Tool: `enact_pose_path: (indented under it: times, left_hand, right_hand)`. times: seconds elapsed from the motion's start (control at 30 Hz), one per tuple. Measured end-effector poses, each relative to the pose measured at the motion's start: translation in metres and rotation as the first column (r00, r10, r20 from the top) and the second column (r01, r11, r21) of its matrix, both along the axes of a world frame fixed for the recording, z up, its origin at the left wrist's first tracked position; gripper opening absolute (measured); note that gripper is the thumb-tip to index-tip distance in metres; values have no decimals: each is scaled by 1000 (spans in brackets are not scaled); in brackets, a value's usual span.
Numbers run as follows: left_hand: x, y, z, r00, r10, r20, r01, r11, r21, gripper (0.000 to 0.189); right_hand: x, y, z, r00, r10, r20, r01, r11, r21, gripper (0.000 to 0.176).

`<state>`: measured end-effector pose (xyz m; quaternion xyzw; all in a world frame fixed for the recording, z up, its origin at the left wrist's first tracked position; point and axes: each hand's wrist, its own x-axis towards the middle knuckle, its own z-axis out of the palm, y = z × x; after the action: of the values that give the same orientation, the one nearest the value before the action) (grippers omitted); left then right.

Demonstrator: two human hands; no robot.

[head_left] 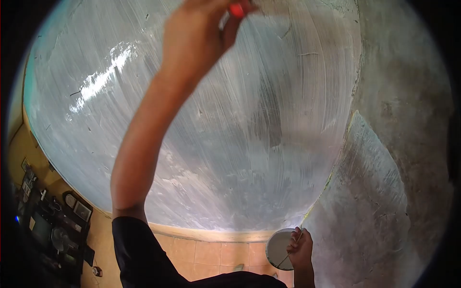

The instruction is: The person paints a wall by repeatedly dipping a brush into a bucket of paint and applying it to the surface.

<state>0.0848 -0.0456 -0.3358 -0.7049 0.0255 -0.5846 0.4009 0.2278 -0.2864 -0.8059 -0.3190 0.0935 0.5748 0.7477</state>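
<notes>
My left hand (194, 36) is raised high against the wall (216, 144), its fingers closed round a small red handle (236, 9) at the top edge of the view. The tool's far end is blurred. Wet, streaky whitish coating shows on the wall below and beside this hand. Low in the view, my right hand (300, 247) grips the thin wire handle of a round bucket (278, 247). Pale material is inside the bucket, which hangs beside the foot of the wall.
A darker grey wall section (403, 120) meets the coated one at the right, with a pale patch (370, 192) on it. At the lower left stands a dark shelf (53, 230) with a fan and framed things. Orange floor tiles (206, 252) lie below.
</notes>
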Motion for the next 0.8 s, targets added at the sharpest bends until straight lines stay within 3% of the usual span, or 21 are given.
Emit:
enact_pose_path:
  times: [0.07,0.2,0.33,0.5,0.63,0.73,0.77,0.8]
  left_hand:
    - [12,14,-40,995,104,1,-104,993,50,21]
    - [21,6,-174,945,244,-219,-239,970,48,25]
    - [28,-15,-298,920,138,-368,-169,984,-53,25]
    - [28,-40,-394,890,-134,-436,-37,932,-361,25]
    - [30,-45,-410,819,-260,-511,-103,810,-577,22]
    - [34,-23,-347,866,-301,-400,-68,721,-690,29]
    - [36,-27,-310,909,-243,-338,-80,695,-715,31]
    - [33,-26,-273,910,-255,-327,-31,745,-666,30]
  right_hand:
    - [4,0,-1,1000,-3,16,4,1000,-29,24]
    - [15,-8,-8,1000,11,18,-11,1000,-12,23]
    - [23,-15,-3,999,-2,40,4,999,-49,24]
    - [32,-27,1,997,5,74,0,998,-66,26]
    - [33,-31,-1,997,39,71,-36,998,-45,26]
    - [31,-30,-3,996,37,76,-33,998,-60,25]
    - [30,-29,-4,996,40,75,-36,998,-60,25]
    - [30,-28,-5,998,28,59,-22,996,-86,24]
